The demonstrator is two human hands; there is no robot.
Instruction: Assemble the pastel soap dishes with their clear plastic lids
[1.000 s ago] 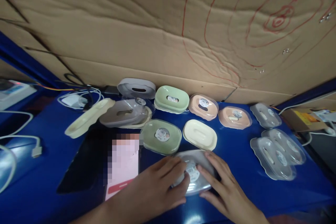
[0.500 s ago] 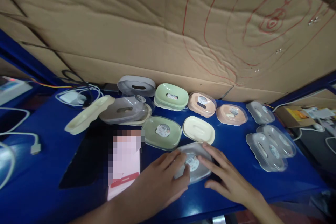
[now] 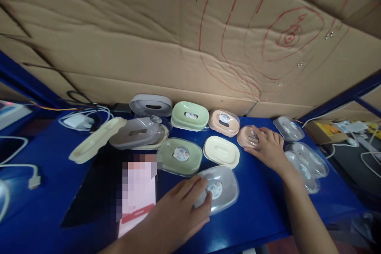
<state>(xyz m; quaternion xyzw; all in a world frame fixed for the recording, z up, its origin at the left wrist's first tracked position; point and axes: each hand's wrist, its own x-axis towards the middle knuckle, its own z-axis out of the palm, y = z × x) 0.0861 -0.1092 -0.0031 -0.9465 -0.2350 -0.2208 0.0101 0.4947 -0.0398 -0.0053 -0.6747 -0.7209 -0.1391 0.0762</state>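
My left hand [image 3: 181, 210] rests with its fingers spread on the left part of a clear-lidded soap dish [image 3: 222, 188] near the table's front edge. My right hand [image 3: 268, 147] lies farther back and to the right, its fingers curled over a peach soap dish [image 3: 244, 136] and hiding most of it. A cream soap dish [image 3: 221, 151] sits between the two hands. Beside it to the left lies a green soap dish [image 3: 180, 156] with a round sticker on its lid.
More soap dishes line the back of the blue table [image 3: 262, 202]: grey [image 3: 151, 105], green [image 3: 189, 115], peach [image 3: 224, 122]. Clear lids [image 3: 309, 158] pile at the right. A cardboard wall [image 3: 178, 39] rises behind. Cables and a charger [image 3: 77, 120] lie at left.
My right hand has left the clear-lidded dish and moved back and right onto the peach dish. My left hand stays on the clear-lidded dish.
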